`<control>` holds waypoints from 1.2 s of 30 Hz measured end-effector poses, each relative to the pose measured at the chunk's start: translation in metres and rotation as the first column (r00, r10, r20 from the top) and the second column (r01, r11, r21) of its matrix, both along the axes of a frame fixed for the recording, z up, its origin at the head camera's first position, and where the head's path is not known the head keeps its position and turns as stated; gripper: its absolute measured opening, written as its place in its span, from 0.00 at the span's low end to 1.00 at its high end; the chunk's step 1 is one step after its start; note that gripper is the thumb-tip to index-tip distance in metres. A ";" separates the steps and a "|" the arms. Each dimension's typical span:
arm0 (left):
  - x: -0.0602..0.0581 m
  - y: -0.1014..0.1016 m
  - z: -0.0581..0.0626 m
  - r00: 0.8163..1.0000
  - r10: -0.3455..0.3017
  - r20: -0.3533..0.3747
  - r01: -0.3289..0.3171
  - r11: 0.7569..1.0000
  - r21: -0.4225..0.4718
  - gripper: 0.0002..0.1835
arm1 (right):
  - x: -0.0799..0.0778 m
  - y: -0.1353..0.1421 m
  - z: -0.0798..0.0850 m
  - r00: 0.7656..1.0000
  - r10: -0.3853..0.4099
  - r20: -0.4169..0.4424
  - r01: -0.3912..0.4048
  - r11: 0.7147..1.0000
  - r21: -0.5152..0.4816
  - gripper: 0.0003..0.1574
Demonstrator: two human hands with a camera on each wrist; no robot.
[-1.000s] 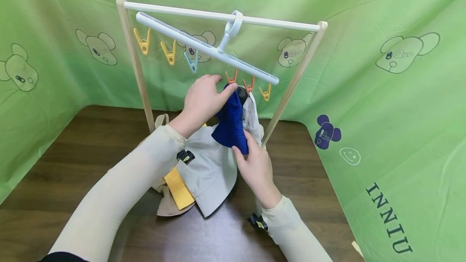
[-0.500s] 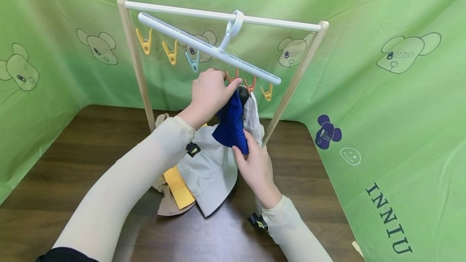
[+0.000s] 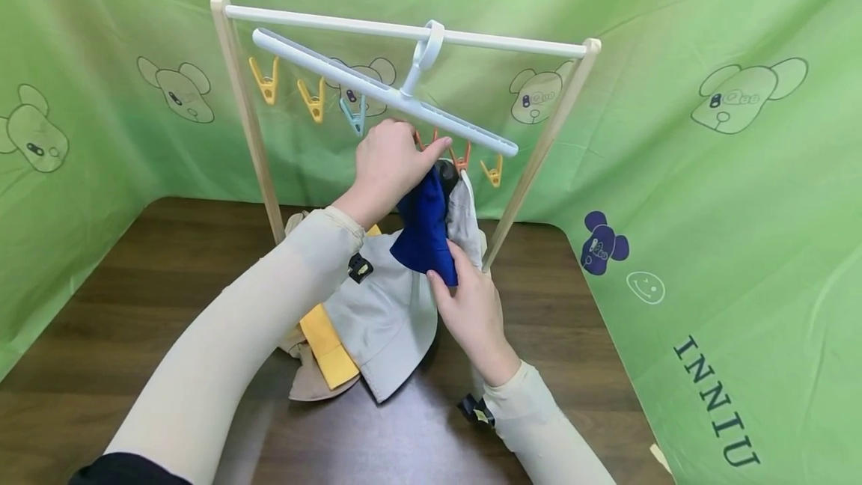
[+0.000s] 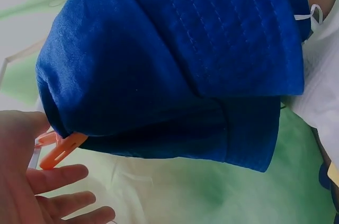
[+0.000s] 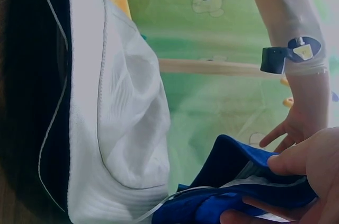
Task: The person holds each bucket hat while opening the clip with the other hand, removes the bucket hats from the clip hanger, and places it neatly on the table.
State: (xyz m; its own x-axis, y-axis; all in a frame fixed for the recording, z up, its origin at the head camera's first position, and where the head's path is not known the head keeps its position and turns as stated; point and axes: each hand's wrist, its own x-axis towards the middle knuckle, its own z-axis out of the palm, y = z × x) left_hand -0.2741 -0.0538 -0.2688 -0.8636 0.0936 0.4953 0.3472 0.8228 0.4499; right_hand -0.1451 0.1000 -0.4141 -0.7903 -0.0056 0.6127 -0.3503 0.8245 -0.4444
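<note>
A blue bucket hat (image 3: 424, 223) hangs tilted below the light-blue hanger (image 3: 384, 88), its crown up at an orange clip (image 4: 64, 151). My left hand (image 3: 390, 163) is at that clip, which sits between thumb and forefinger; the other fingers (image 4: 74, 203) extend loosely. My right hand (image 3: 474, 305) pinches the brim of the blue hat from below, thumb on one side and fingers on the other. In the right wrist view, the hat's inside and a white cord show beside the right hand (image 5: 318, 171). Right of it, a whitish hat (image 3: 465, 215) hangs from another orange clip (image 3: 461, 156).
The hanger hooks on a wooden rack's white rail (image 3: 512, 42). Yellow clips (image 3: 312, 100) and a blue clip (image 3: 353, 115) hang left, another yellow clip (image 3: 492, 170) right. Below lie a large pale-grey hat (image 3: 390, 320), a yellow hat (image 3: 330, 346) and a tan hat (image 3: 319, 380).
My left hand has moved slightly up and right, from the top of the blue hat to the orange clip. The right hand stays on the brim.
</note>
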 end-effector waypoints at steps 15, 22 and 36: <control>-0.001 0.007 0.006 0.999 0.002 0.047 -0.006 0.997 0.077 0.33 | -0.001 0.001 0.001 1.000 -0.008 -0.011 0.008 1.000 -0.001 0.32; -0.002 0.007 0.007 0.996 -0.031 0.078 0.018 0.988 0.152 0.33 | -0.001 0.002 0.001 1.000 -0.027 -0.012 0.027 1.000 -0.002 0.32; -0.002 0.006 0.011 0.980 -0.090 0.176 0.034 0.953 0.300 0.31 | -0.003 0.004 0.001 0.998 -0.054 0.024 0.054 0.998 0.009 0.34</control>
State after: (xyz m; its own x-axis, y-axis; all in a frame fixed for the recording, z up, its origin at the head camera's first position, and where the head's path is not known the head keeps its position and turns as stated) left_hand -0.2761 -0.0474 -0.2581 -0.9398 0.0240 0.3408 0.2805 0.6234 0.7299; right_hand -0.1483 0.1037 -0.4135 -0.8039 0.0329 0.5938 -0.2943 0.8456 -0.4453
